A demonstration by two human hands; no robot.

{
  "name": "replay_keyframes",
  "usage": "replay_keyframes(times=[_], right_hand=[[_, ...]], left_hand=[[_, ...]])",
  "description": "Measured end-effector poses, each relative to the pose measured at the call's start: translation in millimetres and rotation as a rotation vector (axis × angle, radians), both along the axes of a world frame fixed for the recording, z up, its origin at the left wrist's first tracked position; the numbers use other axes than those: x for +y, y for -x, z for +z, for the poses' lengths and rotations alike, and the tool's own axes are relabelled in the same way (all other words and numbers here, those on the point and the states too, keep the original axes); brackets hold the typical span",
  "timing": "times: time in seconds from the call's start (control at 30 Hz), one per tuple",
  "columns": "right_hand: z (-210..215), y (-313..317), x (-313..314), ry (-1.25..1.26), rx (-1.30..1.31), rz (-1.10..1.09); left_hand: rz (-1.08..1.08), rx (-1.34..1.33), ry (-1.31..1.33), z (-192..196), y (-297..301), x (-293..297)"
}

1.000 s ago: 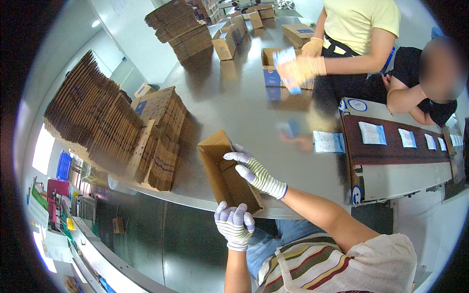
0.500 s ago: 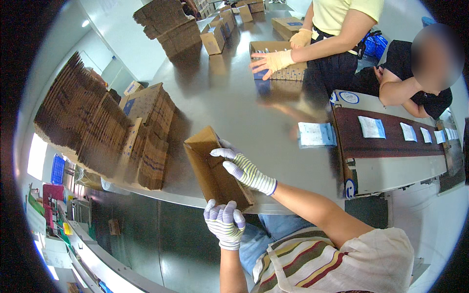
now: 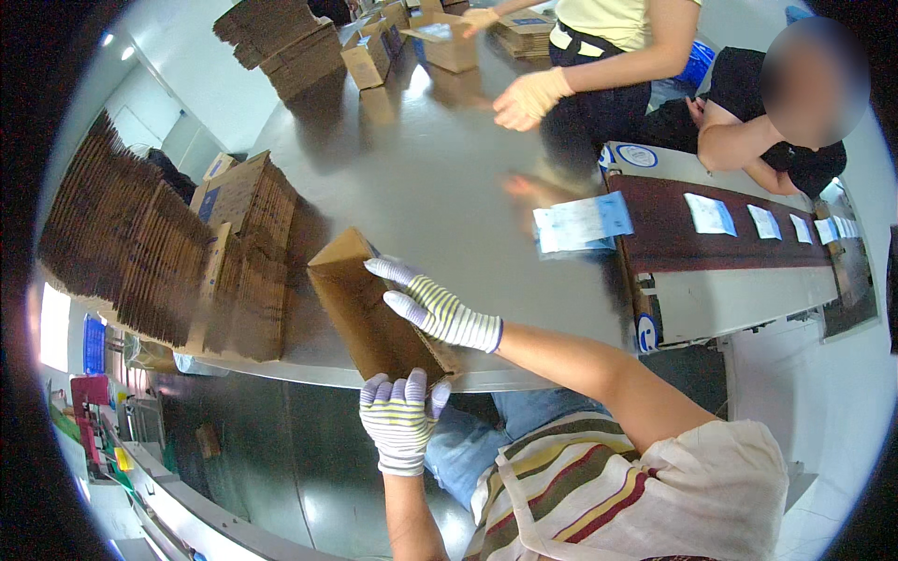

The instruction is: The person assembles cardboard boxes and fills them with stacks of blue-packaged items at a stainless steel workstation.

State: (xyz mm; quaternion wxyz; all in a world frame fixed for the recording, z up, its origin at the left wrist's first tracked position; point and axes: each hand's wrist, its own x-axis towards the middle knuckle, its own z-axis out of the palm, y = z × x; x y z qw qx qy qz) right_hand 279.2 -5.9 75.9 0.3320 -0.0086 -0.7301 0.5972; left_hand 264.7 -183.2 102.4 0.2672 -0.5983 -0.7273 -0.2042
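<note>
An open brown cardboard box (image 3: 341,299) stands at the table's near edge, its bare inside facing up. My left hand (image 3: 399,421), in a striped glove, is closed over the box's near end, fingers curled on the rim. My right hand (image 3: 440,304), gloved alike, grips the right-hand wall, its fingers reaching over the edge into the box. To the right, white-and-blue flat packets (image 3: 575,226) lie at the end of the conveyor belt (image 3: 659,229), overlapping one another.
Tall stacks of flattened cardboard (image 3: 122,243) stand at the left, with another stack (image 3: 290,56) farther back. A co-worker's gloved hand (image 3: 528,98) hovers over the metal table (image 3: 421,178). Several open boxes (image 3: 367,58) line the far side. Another person sits beside the belt.
The co-worker's filled box has moved off to the far side, with one hand still reaching towards it. Packets at the belt's end have shifted and overlap more. My grip stays the same.
</note>
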Motion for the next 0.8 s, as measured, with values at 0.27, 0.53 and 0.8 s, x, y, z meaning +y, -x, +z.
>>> replay_keyframes(times=[0.27, 0.53, 0.8], right_hand=[[-4, -85, 42, -0.559, -0.430, 0.037], [20, -175, 201, -0.711, -0.799, -0.337], [51, -282, 321, -0.999, -1.380, -0.446]], left_hand=[[0.050, -0.053, 0.026, -2, -4, -5], [0.079, -0.025, 0.009, -4, -6, -8], [0.052, -0.057, -0.007, -1, -7, -4]])
